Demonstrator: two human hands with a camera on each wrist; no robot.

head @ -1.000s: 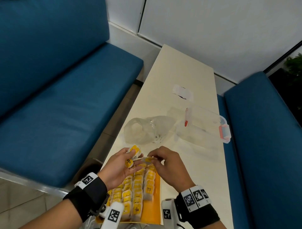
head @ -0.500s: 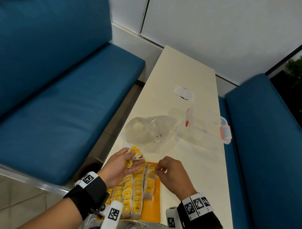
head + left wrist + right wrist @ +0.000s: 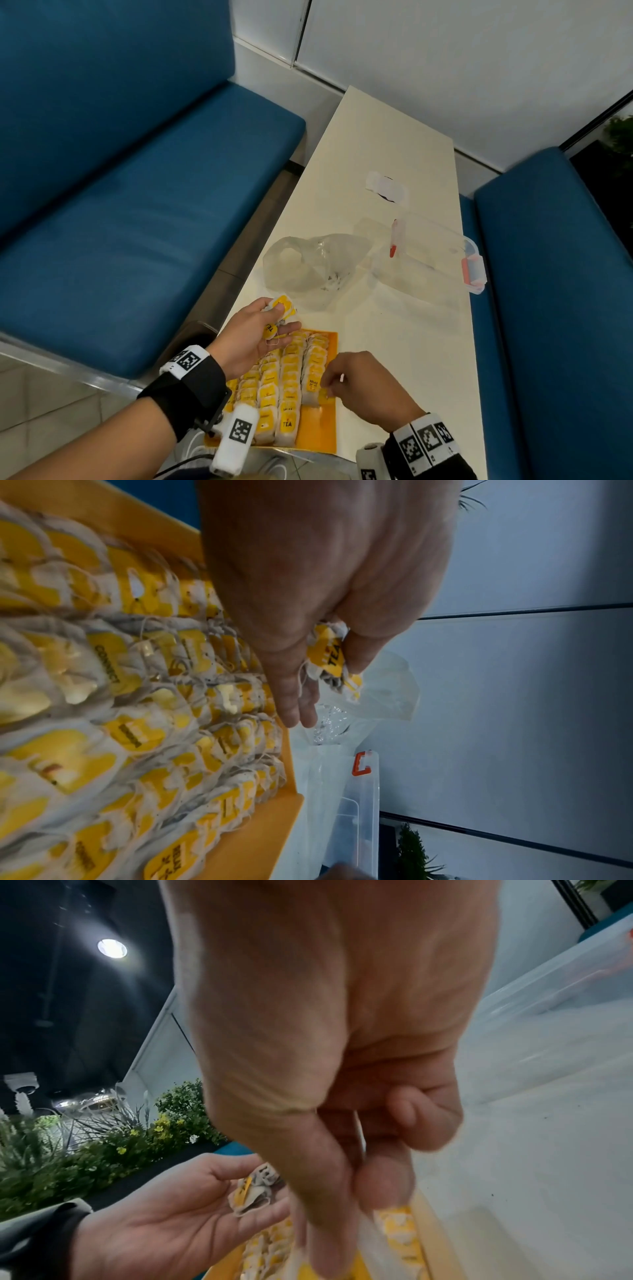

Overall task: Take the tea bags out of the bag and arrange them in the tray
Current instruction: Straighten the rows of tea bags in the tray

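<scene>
At the bottom centre of the head view, a yellow tray (image 3: pixel 329 428) on a cream desk (image 3: pixel 387 150) holds rows of tea bags (image 3: pixel 287 383). The left hand (image 3: pixel 253 335) pinches a small bunch of tea bags (image 3: pixel 282 306) above the tray's far end. The right hand (image 3: pixel 363 387) pinches one tea bag (image 3: pixel 317 394) at the right-hand row. A crumpled clear plastic bag (image 3: pixel 308 267) lies mid-frame beyond the tray.

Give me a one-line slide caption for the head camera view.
Left hand holds spare tea bags while right hand sets one into the yellow tray on the table.
</scene>
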